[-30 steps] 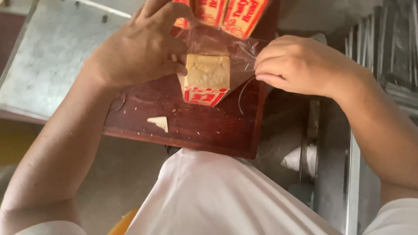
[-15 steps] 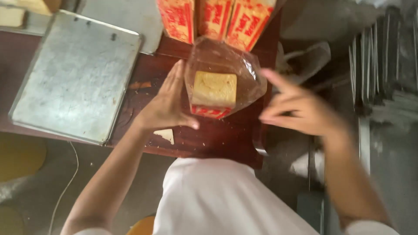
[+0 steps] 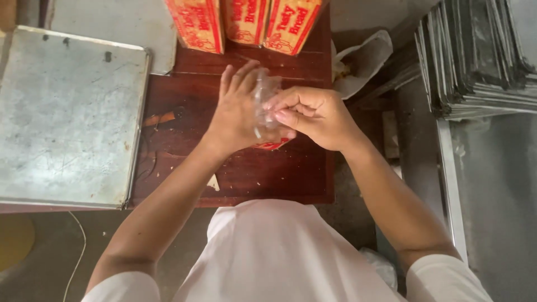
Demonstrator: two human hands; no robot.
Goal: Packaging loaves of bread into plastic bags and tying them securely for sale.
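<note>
Pinched tight, that's how the right hand [image 3: 313,114] had the clear bag [image 3: 264,98]: thumb and curled fingers closed on the gathered plastic at the bag's open end, knuckles up, wrist coming in from the lower right. Left hand [image 3: 238,112] was the opposite story, pretty much flat and open, fingers spread and pointing away from the body, palm pressed against the bag's left side. So it was steadying, not gripping, as far as I could tell.

Bag itself sat between the two hands, roughly mid-board [image 3: 184,78], and most of it was hidden. All that showed was crinkled clear plastic sticking up between the palms and a bit of the red-printed bottom edge [image 3: 271,145] peeking out under the right thumb, toward the body. Couldn't see the loaf inside at all in this shot.

The bit that mattered: the gathered neck was up top, in the right-hand pinch, while the bulk of the bag lay below and slightly left of it, resting on the board against the left palm. Right hand was clearly the one on the neck; left was nearer the body of the bag.

Around it: three red and yellow packed loaves [image 3: 246,22] lined up at the far edge of the board, a metal tray [image 3: 67,117] just left, a stack of trays [image 3: 475,56] well off to the right.
</note>
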